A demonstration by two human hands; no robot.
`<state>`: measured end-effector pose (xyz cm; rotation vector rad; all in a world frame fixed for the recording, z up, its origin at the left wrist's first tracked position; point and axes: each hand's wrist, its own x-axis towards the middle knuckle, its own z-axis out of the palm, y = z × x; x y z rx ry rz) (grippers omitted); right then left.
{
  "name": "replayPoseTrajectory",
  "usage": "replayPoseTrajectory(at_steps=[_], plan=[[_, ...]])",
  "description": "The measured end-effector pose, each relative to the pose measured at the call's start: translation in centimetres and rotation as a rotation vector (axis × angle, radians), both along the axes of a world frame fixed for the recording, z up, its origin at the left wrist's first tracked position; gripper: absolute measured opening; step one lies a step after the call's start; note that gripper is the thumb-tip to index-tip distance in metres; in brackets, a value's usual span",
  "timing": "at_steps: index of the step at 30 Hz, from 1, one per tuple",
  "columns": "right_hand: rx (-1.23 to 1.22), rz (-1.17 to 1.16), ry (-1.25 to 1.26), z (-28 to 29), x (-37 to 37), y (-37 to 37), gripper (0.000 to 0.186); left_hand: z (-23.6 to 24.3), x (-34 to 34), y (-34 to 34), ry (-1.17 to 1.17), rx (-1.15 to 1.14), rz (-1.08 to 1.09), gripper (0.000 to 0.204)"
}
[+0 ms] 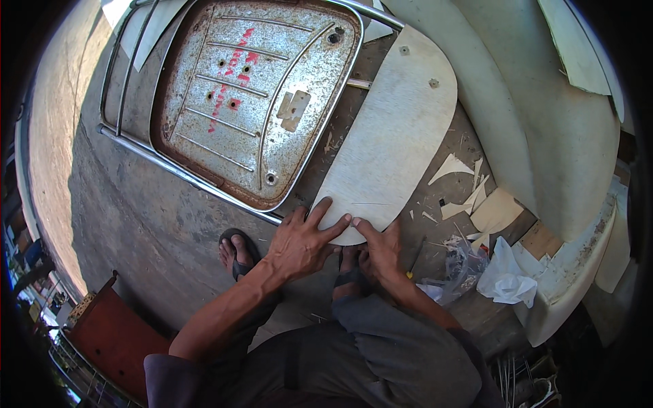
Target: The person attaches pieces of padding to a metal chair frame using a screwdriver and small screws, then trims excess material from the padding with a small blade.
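My left hand (303,238) grips the lower left corner of a pale, rounded thin board (388,136), its index finger and thumb pressed on the top. My right hand (377,245) holds the lower right edge, thumb on top near my left thumb and other fingers curled underneath, partly hidden. The board has two small marked holes at its far end and lies angled beside a rusty metal seat pan (231,156) with raised ribs, holes and red markings. That pan rests on a chrome tube frame (177,170).
Large pale moulded sheets (517,122) fill the right. Offcuts (496,211), crumpled plastic (507,279) and a yellow-handled screwdriver (411,272) lie on the concrete right of my legs. A red metal object (115,347) stands at lower left. My sandalled feet (238,255) are below.
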<state>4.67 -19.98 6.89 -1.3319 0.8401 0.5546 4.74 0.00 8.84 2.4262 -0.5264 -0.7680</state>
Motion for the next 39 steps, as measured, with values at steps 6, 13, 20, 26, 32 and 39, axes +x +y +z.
replayPoseTrajectory(at_steps=[6,13,20,26,32,39], plan=[[0.001,-0.029,-0.088,-1.3,-1.1,0.1,0.071,-0.6,-0.5,0.2,0.015,-0.062,0.102,0.070],[-0.015,-0.031,-0.085,-1.6,-1.2,0.0,0.072,-0.9,-0.6,0.4,-0.040,-0.089,0.084,0.076],[0.133,-0.062,-0.051,-0.3,-0.6,-0.4,0.075,-0.4,-0.3,0.4,-0.027,-0.011,-0.020,0.073],[0.149,-0.075,-0.091,-1.3,-1.5,-0.5,0.075,-0.4,-1.6,0.0,-0.142,0.070,-0.049,0.071],[0.141,-0.066,-0.106,-1.2,-1.3,-0.5,0.079,-0.2,-2.6,-1.3,-0.224,0.081,-0.060,0.067],[0.111,-0.058,-0.123,-2.0,-1.8,-0.6,0.083,-1.3,-2.7,-1.2,-0.256,0.023,-0.116,0.061]])
